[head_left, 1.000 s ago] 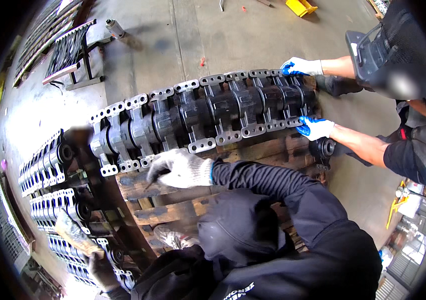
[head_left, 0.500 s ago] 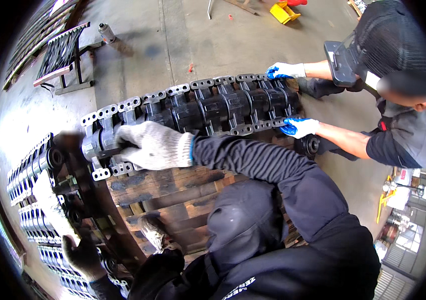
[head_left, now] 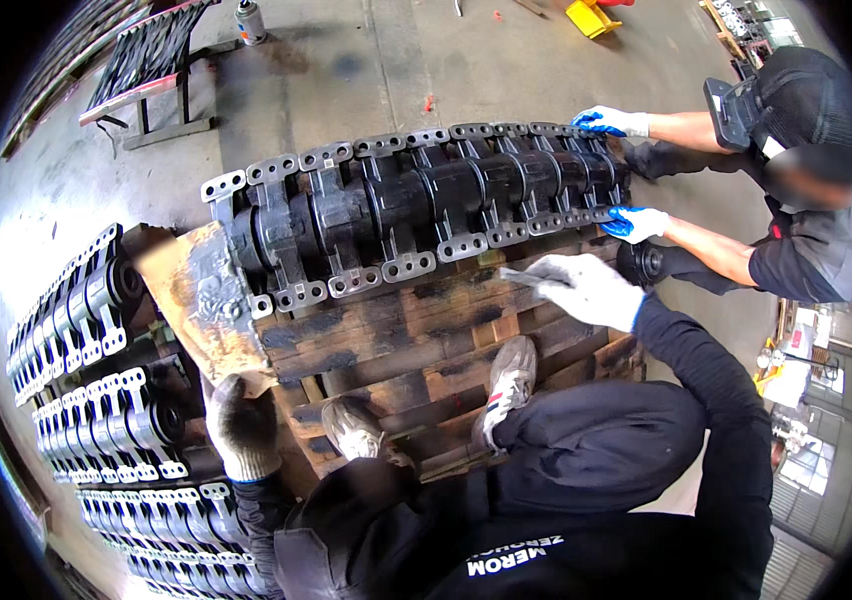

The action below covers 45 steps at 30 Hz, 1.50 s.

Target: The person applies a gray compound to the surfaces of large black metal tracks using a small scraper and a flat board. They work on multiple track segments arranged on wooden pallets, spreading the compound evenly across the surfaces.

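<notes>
A grey concrete floor (head_left: 396, 70), stained and scuffed, fills the room toward twelve o'clock. At eleven o'clock stands a dark metal rack (head_left: 151, 65) with a spray can (head_left: 249, 20) beside it. A yellow object (head_left: 591, 17) lies near one o'clock. Daylight glares off the floor at nine o'clock; bright windows (head_left: 806, 460) show at four o'clock.

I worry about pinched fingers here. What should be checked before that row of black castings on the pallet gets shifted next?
1. Right hand off the castings: ok, it lies on the pallet edge.
2. Left hand off them: ok, at the cardboard corner.
3. Co-worker's blue gloves clear: not ok, both touch the row's far end.
4. Feet clear: not ok, shoes rest against the pallet.
5. Row evenly supported: cannot tell.
</notes>
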Motion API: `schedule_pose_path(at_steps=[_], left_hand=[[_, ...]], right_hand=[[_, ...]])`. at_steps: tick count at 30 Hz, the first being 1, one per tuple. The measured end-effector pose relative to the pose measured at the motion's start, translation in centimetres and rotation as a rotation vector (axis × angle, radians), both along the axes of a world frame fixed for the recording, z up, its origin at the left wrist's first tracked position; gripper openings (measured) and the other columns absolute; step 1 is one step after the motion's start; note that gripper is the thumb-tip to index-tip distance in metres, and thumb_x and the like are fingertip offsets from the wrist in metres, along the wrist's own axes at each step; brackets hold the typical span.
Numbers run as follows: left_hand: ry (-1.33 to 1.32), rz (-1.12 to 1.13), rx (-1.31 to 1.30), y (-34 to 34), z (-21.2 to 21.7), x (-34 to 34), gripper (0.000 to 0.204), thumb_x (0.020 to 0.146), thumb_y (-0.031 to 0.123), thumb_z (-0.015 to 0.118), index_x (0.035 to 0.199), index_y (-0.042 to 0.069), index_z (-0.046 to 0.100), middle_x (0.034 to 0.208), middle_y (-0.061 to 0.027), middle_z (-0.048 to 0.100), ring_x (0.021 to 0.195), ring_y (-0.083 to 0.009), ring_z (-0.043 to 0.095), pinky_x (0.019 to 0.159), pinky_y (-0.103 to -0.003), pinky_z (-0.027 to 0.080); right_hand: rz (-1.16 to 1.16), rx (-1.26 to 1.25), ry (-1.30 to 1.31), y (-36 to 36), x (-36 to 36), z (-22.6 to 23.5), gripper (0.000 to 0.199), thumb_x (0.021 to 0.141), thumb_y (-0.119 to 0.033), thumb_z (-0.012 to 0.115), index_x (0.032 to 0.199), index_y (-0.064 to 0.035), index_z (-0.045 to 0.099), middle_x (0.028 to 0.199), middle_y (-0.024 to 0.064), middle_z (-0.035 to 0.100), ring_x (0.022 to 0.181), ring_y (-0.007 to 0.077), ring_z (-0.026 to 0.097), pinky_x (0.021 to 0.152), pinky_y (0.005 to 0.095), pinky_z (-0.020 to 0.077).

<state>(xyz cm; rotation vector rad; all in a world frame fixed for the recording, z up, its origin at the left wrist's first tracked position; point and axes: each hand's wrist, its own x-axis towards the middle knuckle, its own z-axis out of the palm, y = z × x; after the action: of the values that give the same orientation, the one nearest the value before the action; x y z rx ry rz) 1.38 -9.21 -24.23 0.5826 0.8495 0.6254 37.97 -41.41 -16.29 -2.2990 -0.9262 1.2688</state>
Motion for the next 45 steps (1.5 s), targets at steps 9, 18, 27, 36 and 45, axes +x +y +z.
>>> schedule_pose_path(at_steps=[9, 18, 27, 36, 45], left_hand=[[-0.280, -0.356, -0.181, -2.4, -1.6, 6.9, 0.074, 0.083, 0.005, 0.064, 0.152, 0.007, 0.037, 0.140, -0.0126, 0.055, 0.128, -0.0286, 0.055, 0.111, -0.045, 0.043], [-0.209, -0.255, -0.287, -6.1, -2.3, 1.9, 0.074, 0.081, 0.004, 0.067, 0.149, 0.001, 0.038, 0.132, -0.0149, 0.060, 0.118, -0.0290, 0.061, 0.100, -0.043, 0.051], [-0.010, 0.014, -0.087, -6.0, -2.8, -3.0, 0.068, 0.085, 0.003, 0.062, 0.150, 0.004, 0.040, 0.133, -0.0128, 0.058, 0.119, -0.0275, 0.060, 0.102, -0.041, 0.050], [0.056, 0.010, -0.131, -5.9, -2.3, -2.1, 0.064, 0.085, 0.003, 0.062, 0.146, 0.001, 0.042, 0.127, -0.0122, 0.062, 0.114, -0.0234, 0.062, 0.099, -0.035, 0.050], [0.002, -0.083, -0.080, -4.4, -1.9, 0.1, 0.061, 0.090, 0.002, 0.061, 0.146, -0.002, 0.038, 0.134, -0.0156, 0.059, 0.120, -0.0265, 0.060, 0.105, -0.039, 0.048]], right_hand=[[-0.367, 0.209, -0.268, 1.1, 0.6, -0.8, 0.016, 0.103, -0.009, 0.051, 0.116, -0.0028, 0.057, 0.095, 0.0011, 0.064, 0.074, 0.0063, 0.057, 0.066, 0.0234, 0.0493], [-0.703, 0.453, -0.123, 6.5, -4.4, -5.8, 0.022, 0.101, -0.012, 0.062, 0.118, -0.0001, 0.068, 0.104, 0.0054, 0.073, 0.087, 0.0092, 0.065, 0.080, 0.0230, 0.0522], [-0.989, 0.592, 0.073, 13.0, -17.0, -10.0, 0.016, 0.093, -0.003, 0.070, 0.107, 0.0052, 0.072, 0.096, 0.0082, 0.076, 0.083, 0.0100, 0.069, 0.076, 0.0257, 0.0549], [-0.374, 0.593, -0.294, 14.3, -17.0, -10.9, 0.028, 0.088, -0.007, 0.074, 0.116, -0.0051, 0.074, 0.085, 0.0118, 0.072, 0.077, 0.0244, 0.066, 0.072, 0.0356, 0.0511], [-0.192, 0.669, -0.209, 18.3, -14.9, -8.0, 0.025, 0.088, -0.005, 0.073, 0.113, -0.0024, 0.074, 0.099, 0.0136, 0.073, 0.089, 0.0245, 0.071, 0.078, 0.0323, 0.0557]])
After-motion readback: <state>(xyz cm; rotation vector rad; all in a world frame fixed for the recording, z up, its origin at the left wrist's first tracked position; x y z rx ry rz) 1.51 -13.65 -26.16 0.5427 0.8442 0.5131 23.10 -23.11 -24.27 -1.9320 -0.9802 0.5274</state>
